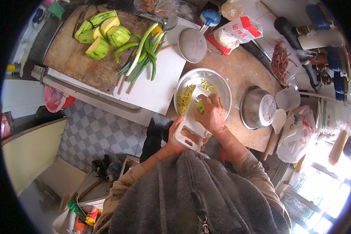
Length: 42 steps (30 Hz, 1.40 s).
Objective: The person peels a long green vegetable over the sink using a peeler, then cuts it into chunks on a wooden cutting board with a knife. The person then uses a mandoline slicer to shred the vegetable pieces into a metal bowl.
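Observation:
My left hand [177,137] grips the near end of a white plastic grater [185,128], which slants down into a stainless steel bowl [225,87]. Pressed to the grater's face is a piece of green squash [201,107], with my right hand [213,112] closed over it, so most of the piece is hidden. Thin yellow-green shreds [186,98] lie in the bowl on both sides of the grater. Several cut, partly peeled chunks of green squash [97,50] rest on a wooden chopping board [73,68] at the upper left.
Green onions [140,55] and green chili peppers [153,68] lie over the board's right edge, beside chopsticks [121,83]. A round strainer [192,45] and a red-and-white bag [235,32] stand behind the bowl. To the right sits an upturned metal basin [258,108] near a white plastic bag [297,134].

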Each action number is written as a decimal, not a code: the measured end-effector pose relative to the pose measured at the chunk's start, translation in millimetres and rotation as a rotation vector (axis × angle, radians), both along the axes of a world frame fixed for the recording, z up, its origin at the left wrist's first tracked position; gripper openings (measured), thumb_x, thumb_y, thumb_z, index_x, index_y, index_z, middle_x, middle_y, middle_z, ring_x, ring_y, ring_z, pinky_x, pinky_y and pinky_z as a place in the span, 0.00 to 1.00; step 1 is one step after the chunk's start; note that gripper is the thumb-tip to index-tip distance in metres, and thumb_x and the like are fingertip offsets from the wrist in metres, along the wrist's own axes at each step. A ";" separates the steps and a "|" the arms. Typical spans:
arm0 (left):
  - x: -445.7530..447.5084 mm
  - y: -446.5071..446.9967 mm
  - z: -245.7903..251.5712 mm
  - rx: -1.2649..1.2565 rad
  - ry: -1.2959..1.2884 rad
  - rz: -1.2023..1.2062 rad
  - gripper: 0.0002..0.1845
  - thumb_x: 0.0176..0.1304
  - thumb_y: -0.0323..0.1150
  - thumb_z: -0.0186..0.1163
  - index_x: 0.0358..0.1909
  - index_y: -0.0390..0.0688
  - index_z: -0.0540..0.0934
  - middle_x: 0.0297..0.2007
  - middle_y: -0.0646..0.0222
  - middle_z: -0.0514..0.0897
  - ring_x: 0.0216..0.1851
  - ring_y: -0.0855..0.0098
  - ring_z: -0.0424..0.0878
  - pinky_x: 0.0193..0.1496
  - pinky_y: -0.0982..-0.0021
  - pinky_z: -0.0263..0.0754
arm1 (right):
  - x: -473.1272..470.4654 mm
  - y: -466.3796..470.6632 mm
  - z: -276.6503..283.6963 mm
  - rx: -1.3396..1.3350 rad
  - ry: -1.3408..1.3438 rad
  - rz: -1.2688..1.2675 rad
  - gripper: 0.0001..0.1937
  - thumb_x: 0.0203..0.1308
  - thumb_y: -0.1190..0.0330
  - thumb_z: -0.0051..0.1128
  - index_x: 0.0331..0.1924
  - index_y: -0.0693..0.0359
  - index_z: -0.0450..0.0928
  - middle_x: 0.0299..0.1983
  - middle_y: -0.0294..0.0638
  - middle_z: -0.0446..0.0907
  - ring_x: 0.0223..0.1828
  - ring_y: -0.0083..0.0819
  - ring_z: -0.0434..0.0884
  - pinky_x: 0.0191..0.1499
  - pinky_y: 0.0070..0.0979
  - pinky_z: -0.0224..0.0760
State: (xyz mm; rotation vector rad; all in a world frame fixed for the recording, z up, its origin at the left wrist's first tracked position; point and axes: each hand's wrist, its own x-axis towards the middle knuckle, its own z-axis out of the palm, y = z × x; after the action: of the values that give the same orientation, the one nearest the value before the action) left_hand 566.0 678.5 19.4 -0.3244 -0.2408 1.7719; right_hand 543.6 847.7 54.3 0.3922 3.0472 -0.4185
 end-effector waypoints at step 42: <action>-5.8 4.9 25.3 -0.076 -0.036 -0.006 0.40 0.59 0.64 0.41 0.62 0.41 0.63 0.47 0.42 0.74 0.42 0.44 0.76 0.42 0.45 0.73 | 12.1 7.9 1.4 -0.174 -0.031 -0.162 0.21 0.45 0.60 0.62 0.46 0.54 0.77 0.42 0.47 0.73 0.45 0.45 0.76 0.38 0.39 0.77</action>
State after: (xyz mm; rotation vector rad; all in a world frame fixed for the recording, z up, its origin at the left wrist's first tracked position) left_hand 560.3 683.4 44.7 -0.4119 -0.1985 1.7732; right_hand 555.6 855.6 55.8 0.6301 2.9288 -0.6720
